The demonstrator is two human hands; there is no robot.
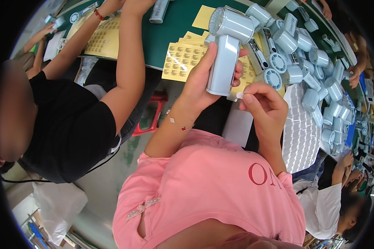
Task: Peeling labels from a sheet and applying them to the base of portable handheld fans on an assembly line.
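Note:
My left hand is wrapped round the handle of a light blue handheld fan, held upright with its round head at the top. The fingers of my right hand are pinched on a small whitish sticker, close beside the lower end of the handle. Behind the fan lie yellow label sheets printed with rows of small dark labels. To the right of my right hand hangs a white sheet of stickers in rows, partly over the table's edge.
Many light blue fans are heaped on the right of the green table. At the left, a co-worker in a black top reaches over the table. A red stool stands below. Other people sit at the right.

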